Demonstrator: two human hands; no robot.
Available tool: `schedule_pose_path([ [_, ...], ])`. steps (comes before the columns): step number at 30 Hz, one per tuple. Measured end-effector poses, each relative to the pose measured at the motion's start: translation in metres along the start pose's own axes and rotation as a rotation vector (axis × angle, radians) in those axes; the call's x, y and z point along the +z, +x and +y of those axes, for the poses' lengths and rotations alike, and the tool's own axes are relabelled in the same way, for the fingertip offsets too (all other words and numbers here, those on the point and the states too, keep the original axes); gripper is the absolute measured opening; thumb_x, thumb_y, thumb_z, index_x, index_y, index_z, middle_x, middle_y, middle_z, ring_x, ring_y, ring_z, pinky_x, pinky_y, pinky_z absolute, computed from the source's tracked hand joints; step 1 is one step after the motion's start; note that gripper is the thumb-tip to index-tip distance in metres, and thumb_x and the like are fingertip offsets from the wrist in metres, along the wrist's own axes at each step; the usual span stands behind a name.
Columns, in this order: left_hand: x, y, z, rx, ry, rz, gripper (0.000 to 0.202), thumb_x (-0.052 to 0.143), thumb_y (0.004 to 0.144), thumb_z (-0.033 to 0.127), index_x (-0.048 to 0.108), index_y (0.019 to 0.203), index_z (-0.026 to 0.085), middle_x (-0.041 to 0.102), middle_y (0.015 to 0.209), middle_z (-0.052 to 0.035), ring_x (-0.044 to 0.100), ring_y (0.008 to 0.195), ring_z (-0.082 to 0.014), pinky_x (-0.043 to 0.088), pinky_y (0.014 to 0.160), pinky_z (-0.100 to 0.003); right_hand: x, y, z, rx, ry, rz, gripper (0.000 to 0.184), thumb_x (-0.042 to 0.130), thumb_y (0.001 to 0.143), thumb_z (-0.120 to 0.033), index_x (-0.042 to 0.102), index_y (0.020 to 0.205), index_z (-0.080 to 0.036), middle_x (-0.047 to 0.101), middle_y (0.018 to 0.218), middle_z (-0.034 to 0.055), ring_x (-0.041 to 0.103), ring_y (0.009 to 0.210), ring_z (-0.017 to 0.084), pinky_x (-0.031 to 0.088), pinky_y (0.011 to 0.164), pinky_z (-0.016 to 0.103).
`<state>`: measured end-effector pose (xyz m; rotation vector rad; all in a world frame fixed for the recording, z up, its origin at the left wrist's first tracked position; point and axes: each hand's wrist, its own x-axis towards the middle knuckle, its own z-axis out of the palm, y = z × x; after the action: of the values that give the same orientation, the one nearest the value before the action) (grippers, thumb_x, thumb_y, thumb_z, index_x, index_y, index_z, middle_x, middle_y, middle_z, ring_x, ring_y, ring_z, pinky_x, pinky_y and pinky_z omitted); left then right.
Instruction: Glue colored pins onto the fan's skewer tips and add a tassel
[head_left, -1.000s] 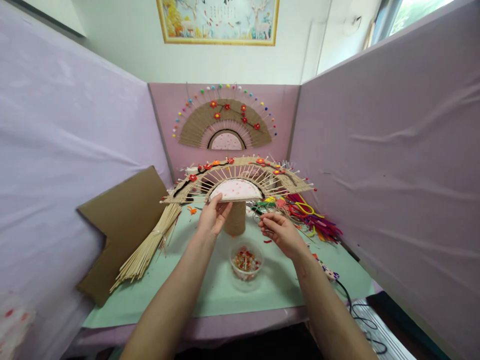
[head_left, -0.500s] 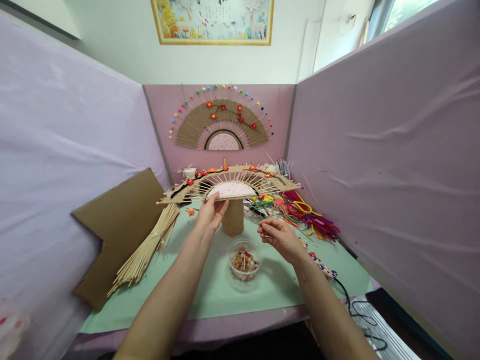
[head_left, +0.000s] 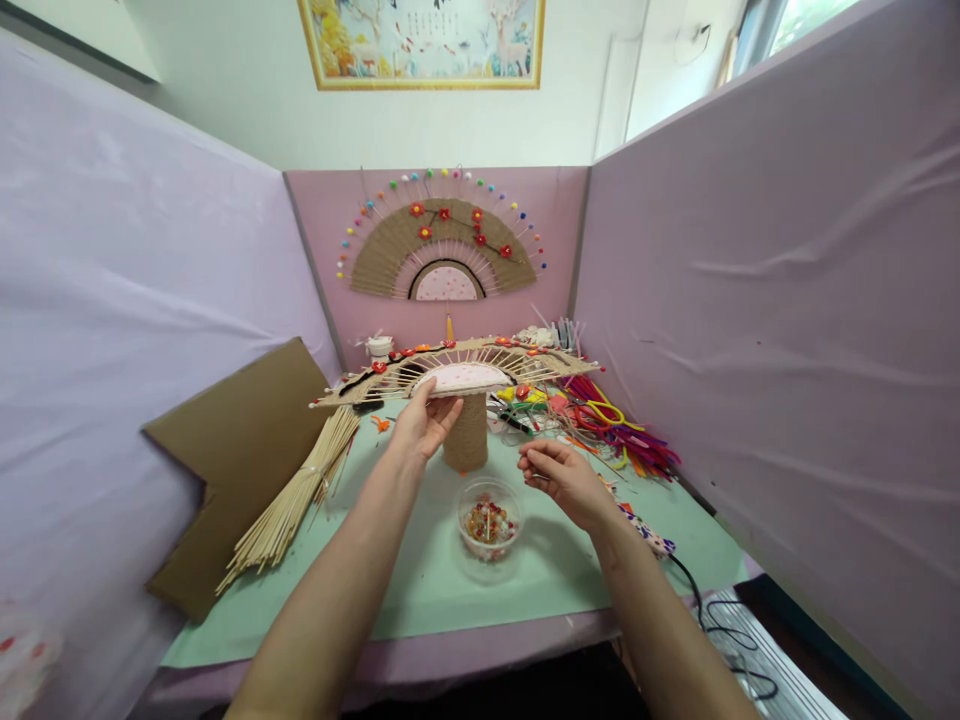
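Note:
My left hand (head_left: 427, 422) grips the lower middle edge of a handmade fan (head_left: 465, 378), thumb on its pale spotted half-round centre. The fan is tilted nearly flat, with thin sticks spreading out to a tan band with red flowers and beads at the stick tips. Behind my left hand stands a twine-wrapped cylinder (head_left: 466, 440), just under the fan. My right hand (head_left: 555, 470) is held to the right of it, above the table, thumb and fingertips pinched together; anything between them is too small to make out. A clear tub of beads (head_left: 488, 525) sits between my forearms.
At left, a bundle of thin sticks (head_left: 292, 500) lies against a brown cardboard piece (head_left: 247, 470). Coloured pipe cleaners (head_left: 622, 430) pile up at right, near a patterned corded tool (head_left: 649, 535). Another fan (head_left: 446, 245) hangs on the back panel.
The fan in my left hand has tipped slightly flatter. My right hand has barely moved, its fingers still pinched.

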<state>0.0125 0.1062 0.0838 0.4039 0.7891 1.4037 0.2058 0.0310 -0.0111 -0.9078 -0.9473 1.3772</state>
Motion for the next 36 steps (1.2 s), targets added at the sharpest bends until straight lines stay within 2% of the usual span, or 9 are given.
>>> schedule_pose_path([
  [5,0.002,0.001,0.001,-0.004,0.014,0.011,0.01,0.057,0.088,0.019,0.06,0.079,0.014,0.064,0.065,-0.0044,0.064,0.061,-0.0118,0.059,0.063,-0.023,0.0,-0.001,0.0,0.004,0.006,0.011,0.035,0.085,0.059,-0.044,0.07,0.08,-0.02,0.069,0.074,0.001,0.059,0.066,0.01,0.048,0.068,0.026],
  [13,0.0,-0.001,0.003,0.016,0.036,-0.02,0.008,0.055,0.083,0.01,0.062,0.086,0.014,0.065,0.069,-0.0055,0.064,0.065,-0.0136,0.06,0.064,-0.025,-0.002,-0.002,0.001,0.01,0.01,0.017,0.036,0.085,0.059,-0.044,0.069,0.079,-0.019,0.069,0.074,0.0015,0.059,0.064,0.01,0.047,0.066,0.025],
  [18,-0.006,-0.01,-0.001,0.033,0.069,-0.038,0.006,0.055,0.084,0.011,0.06,0.082,0.013,0.065,0.067,-0.0051,0.064,0.062,-0.0132,0.059,0.062,-0.025,-0.002,-0.004,0.004,0.031,0.011,0.012,0.037,0.085,0.059,-0.044,0.07,0.081,-0.019,0.069,0.074,0.0016,0.059,0.064,0.01,0.046,0.065,0.024],
  [23,-0.011,-0.007,-0.002,0.012,0.085,-0.04,0.007,0.054,0.086,0.015,0.061,0.084,0.013,0.065,0.067,-0.0055,0.066,0.06,-0.0146,0.059,0.059,-0.025,-0.004,-0.003,0.007,0.031,0.007,0.007,0.039,0.085,0.058,-0.046,0.069,0.081,-0.019,0.069,0.074,0.0014,0.059,0.064,0.01,0.046,0.065,0.025],
  [31,-0.007,-0.006,0.004,-0.027,0.083,-0.082,0.013,0.058,0.087,0.025,0.061,0.083,0.012,0.066,0.064,-0.0073,0.066,0.058,-0.0149,0.058,0.058,-0.025,-0.004,-0.003,0.01,0.042,0.026,-0.009,0.036,0.085,0.059,-0.045,0.07,0.081,-0.02,0.068,0.074,0.0012,0.059,0.064,0.01,0.045,0.065,0.025],
  [36,-0.004,-0.004,0.006,-0.026,0.057,-0.076,0.007,0.058,0.084,0.02,0.061,0.086,0.013,0.066,0.066,-0.0069,0.066,0.06,-0.015,0.059,0.059,-0.026,-0.002,-0.005,0.009,0.033,0.011,-0.008,0.037,0.085,0.059,-0.046,0.07,0.08,-0.02,0.068,0.073,0.0015,0.059,0.064,0.011,0.046,0.065,0.026],
])
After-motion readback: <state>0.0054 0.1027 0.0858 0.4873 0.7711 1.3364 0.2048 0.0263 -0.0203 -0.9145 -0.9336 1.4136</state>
